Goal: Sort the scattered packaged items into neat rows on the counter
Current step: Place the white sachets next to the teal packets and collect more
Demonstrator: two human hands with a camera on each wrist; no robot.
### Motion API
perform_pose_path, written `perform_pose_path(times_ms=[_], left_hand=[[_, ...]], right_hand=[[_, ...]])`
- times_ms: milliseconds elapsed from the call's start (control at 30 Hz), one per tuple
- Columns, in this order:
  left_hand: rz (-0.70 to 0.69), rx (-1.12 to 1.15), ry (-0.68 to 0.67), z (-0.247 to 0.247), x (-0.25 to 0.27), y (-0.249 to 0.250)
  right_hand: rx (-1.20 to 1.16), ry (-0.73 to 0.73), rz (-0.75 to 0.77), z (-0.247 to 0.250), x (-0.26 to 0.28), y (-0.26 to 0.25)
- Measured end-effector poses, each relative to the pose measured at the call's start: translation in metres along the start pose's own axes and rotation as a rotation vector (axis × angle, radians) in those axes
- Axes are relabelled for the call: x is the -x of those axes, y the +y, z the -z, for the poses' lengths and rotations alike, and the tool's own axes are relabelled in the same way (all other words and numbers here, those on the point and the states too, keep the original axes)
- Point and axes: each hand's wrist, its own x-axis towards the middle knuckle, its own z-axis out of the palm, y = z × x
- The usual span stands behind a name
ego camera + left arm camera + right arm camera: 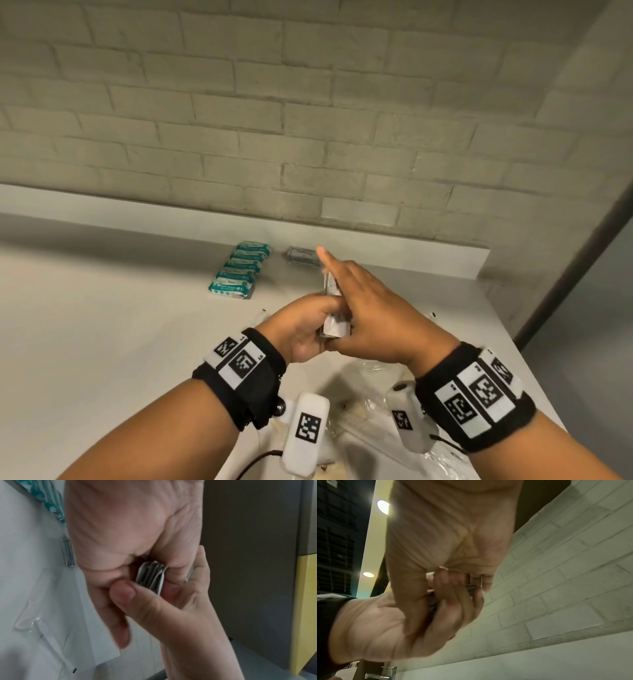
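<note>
Both hands hold a thin stack of silvery-white packets (pixel 334 323) on edge above the counter (pixel 102 325). My left hand (pixel 305 325) grips its near end from the left, fingers curled round it. My right hand (pixel 370 308) lies along its right side with fingers straight, and its thumb (pixel 123 592) presses the stack's edge (pixel 150 577). In the right wrist view only a dark sliver of the packets (pixel 431 604) shows between the fingers. Several teal packets (pixel 239 270) lie in a neat row at the back. Beside them sits a small pile of grey packets (pixel 303 257).
A crumpled clear plastic bag (pixel 376 394) lies on the counter under my wrists. A brick wall (pixel 308 137) backs the counter. The counter's right edge (pixel 513 342) runs close to my right wrist. Bare counter stretches to the left.
</note>
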Motion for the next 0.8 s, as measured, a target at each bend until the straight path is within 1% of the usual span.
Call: perform_pose_path(times_ms=[67,133,200,267,333,400,500,567,633,700,767,800], left_hand=[[-0.005,0.021,-0.054,0.000,0.002,0.002],[-0.034,0.044,-0.062,-0.002,0.003,0.005],[-0.056,0.085,-0.037,-0.004,0.000,0.006],[-0.057,0.130,-0.016,-0.006,-0.001,0.006],[-0.038,0.145,0.001,-0.007,-0.001,0.004],[0.003,0.155,-0.004,-0.008,0.000,0.004],[0.017,0.173,-0.007,-0.006,0.003,0.004],[-0.041,0.209,0.045,-0.004,0.004,0.005],[-0.113,0.317,0.155,0.003,0.000,0.005],[-0.212,0.441,0.248,0.013,-0.006,0.005],[-0.308,0.516,0.296,0.023,-0.013,0.005],[-0.339,0.520,0.312,0.025,-0.016,0.005]], right_hand=[[-0.003,-0.032,0.005,0.001,0.001,0.001],[0.016,-0.007,0.032,-0.001,0.001,0.001],[0.038,0.019,0.052,-0.002,0.000,0.000],[0.035,-0.010,0.037,-0.001,0.000,0.000],[-0.068,-0.062,-0.023,0.001,-0.001,0.000],[-0.128,-0.059,-0.038,0.002,-0.001,0.000],[-0.002,-0.015,0.019,-0.003,-0.004,-0.002],[-0.020,-0.024,-0.001,-0.008,-0.006,-0.002],[-0.226,-0.038,-0.102,-0.010,-0.010,0.000],[-0.499,0.001,-0.248,-0.017,-0.017,0.005],[-0.799,0.033,-0.405,-0.028,-0.026,0.010],[-0.971,0.018,-0.482,-0.033,-0.031,0.010]])
